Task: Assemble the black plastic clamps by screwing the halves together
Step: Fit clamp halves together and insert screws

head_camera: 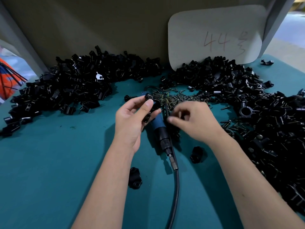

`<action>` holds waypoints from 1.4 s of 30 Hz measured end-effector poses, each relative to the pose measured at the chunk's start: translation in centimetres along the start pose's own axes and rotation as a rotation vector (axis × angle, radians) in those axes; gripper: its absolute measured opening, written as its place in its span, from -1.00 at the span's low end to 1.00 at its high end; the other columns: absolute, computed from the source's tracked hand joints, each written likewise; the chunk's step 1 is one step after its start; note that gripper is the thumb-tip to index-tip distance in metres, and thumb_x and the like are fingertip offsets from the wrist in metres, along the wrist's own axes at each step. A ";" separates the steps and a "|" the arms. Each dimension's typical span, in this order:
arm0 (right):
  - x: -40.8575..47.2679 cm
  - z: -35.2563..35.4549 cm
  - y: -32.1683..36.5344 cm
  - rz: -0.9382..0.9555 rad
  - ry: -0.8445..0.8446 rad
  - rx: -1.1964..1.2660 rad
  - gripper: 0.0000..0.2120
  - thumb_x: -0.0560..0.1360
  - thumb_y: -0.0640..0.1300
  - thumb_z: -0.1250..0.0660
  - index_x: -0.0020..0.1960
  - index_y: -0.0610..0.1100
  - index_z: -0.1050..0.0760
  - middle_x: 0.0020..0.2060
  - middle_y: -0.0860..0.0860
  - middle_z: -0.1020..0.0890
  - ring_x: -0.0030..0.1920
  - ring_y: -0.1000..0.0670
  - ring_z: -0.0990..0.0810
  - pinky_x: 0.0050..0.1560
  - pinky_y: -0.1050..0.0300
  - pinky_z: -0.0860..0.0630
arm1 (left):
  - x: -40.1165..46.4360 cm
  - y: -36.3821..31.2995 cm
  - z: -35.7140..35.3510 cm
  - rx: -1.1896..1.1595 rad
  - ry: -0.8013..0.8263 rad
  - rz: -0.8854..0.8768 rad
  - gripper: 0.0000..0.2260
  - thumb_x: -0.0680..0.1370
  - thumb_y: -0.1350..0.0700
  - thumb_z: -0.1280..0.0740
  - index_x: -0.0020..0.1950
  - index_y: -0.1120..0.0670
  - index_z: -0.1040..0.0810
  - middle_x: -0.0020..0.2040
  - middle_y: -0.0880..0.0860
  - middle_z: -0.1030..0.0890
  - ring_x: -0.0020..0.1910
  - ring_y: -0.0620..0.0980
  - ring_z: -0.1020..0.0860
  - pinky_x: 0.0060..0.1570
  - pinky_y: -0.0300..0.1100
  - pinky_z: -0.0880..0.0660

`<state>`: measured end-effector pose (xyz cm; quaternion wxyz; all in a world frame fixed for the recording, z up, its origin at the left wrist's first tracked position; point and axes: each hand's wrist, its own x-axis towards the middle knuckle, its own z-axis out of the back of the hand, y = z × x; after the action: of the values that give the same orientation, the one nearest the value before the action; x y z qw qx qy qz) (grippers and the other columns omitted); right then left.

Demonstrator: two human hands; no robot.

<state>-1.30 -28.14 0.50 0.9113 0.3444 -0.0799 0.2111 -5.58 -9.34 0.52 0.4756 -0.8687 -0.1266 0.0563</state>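
1. In the head view, we hold a black clamp in our left hand just left of the frame's centre. The thumb and fingers are curled round it and pinch it, lifted above the teal table.
2. Our right hand sits just right of centre, fingers curled down over the pile of screws. We cannot tell whether it already pinches a screw; the fingertips are hidden.
3. The relation that matters: the clamp lies to the left of the right hand's fingers, near but apart, with the screwdriver lying on the table between and below the two hands. We judge the clamp's long axis to run from upper left to lower right, roughly along the left thumb. The right hand is the nearer one to both the screws and the screwdriver.
4. The clamp looks glossy black, small and blocky, with a curved inner face; its screw hole is too small to make out.
5. More clamp parts lie in heaps at the upper left and down the right side; two finished-looking pieces rest near the cable in the lower middle.
6. We judge the next step to be bringing a screw to the held clamp.
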 end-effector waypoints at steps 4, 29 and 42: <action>0.2 0.2 0.9 -0.075 0.230 -0.238 -0.80 0.48 0.12 -0.53 -0.16 0.03 -0.60 -0.17 0.13 -0.57 -0.13 0.02 -0.56 -0.11 0.01 -0.57 | 0.2 -0.2 0.6 -0.018 -0.041 -0.011 -0.90 0.49 0.23 -0.49 -0.01 0.15 -0.69 -0.03 0.14 -0.71 -0.11 0.14 -0.73 -0.10 -0.23 -0.64; -0.2 -0.7 3.3 -0.134 -0.237 1.090 -0.90 0.49 -0.27 -0.53 -0.15 -0.09 -0.73 -0.38 -0.01 -0.63 -0.39 0.08 -0.49 -0.41 0.27 -0.39 | -0.3 1.1 -0.2 0.273 0.247 -0.175 -0.83 0.50 0.22 -0.53 0.02 -0.02 -0.73 -0.01 0.02 -0.75 -0.07 0.05 -0.74 -0.03 -0.17 -0.66; 0.0 -1.1 3.5 -0.168 -0.150 1.140 -0.77 0.40 -0.14 -0.55 -0.35 0.03 -0.57 -0.25 -0.04 -0.63 -0.31 0.06 -0.47 -0.43 0.25 -0.38 | -0.2 1.4 -0.6 0.208 0.262 -0.127 -0.77 0.47 0.24 -0.51 0.11 0.22 -0.68 0.02 0.19 -0.74 -0.03 0.16 -0.74 -0.01 -0.09 -0.67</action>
<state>-2.84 -25.04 1.76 0.5874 0.7999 0.0097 0.1228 -5.41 -10.59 -0.33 0.5779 -0.8049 -0.1119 -0.0747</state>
